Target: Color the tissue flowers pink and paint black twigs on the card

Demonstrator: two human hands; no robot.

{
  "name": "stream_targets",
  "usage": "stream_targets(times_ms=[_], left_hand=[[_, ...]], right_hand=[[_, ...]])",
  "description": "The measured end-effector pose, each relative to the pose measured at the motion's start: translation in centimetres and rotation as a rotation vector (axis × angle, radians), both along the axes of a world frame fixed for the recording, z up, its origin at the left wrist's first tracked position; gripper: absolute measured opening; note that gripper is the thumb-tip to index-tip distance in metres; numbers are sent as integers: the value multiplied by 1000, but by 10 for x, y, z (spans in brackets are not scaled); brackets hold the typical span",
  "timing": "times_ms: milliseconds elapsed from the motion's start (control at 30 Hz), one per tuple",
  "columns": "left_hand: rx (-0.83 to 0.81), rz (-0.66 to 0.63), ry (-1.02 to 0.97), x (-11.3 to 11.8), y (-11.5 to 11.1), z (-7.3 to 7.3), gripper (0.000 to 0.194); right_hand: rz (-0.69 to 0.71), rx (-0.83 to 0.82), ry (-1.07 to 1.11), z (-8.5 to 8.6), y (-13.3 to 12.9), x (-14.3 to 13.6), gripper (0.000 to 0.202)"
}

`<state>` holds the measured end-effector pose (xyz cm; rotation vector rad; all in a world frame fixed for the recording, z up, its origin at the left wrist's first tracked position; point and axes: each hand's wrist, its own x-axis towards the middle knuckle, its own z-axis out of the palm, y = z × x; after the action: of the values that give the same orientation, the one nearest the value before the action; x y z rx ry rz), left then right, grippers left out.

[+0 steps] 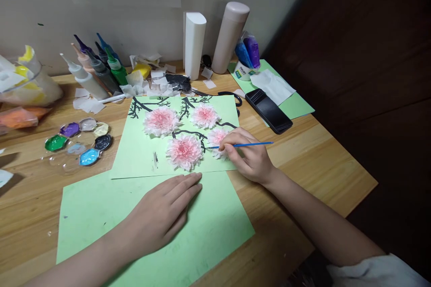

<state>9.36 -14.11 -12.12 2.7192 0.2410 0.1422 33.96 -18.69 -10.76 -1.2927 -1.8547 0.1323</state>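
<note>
Between the fingers of my right hand (251,157) is a thin blue paintbrush (254,144). Its tip meets a black painted branch (203,145) on the light green sheet (134,161). Several pink and white paper flowers (184,151) stand out from that sheet, linked by black branches. One flower (217,139) is partly covered by my right hand. My left hand (164,210) lies flat, fingers stretched, on a second green sheet (87,215); its fingertips reach the lower edge of the picture sheet.
A paint palette (89,157) with several colours sits left. Paint bottles (101,71), paper scraps (90,104) and a white bottle (194,47) line the wall. Black-handled scissors (232,95) lie behind the picture, a phone (268,110) to the right. The table edge (363,195) is at right.
</note>
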Motion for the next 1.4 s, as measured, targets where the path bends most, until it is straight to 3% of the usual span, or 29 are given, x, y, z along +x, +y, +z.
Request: stream_targets(times_ms=[333, 933, 1167, 1400], left_hand=[[-31, 6, -7, 0, 0, 2, 48], [-49, 14, -30, 0, 0, 1, 47], [-50, 9, -29, 0, 0, 1, 48], [-22, -2, 8, 0, -1, 1, 47]], right_hand=[[-37, 46, 98, 4, -5, -1, 14], [-6, 22, -25, 5, -5, -3, 14], [-16, 112, 45, 4, -6, -3, 13], [45, 118, -57, 4, -5, -5, 15]])
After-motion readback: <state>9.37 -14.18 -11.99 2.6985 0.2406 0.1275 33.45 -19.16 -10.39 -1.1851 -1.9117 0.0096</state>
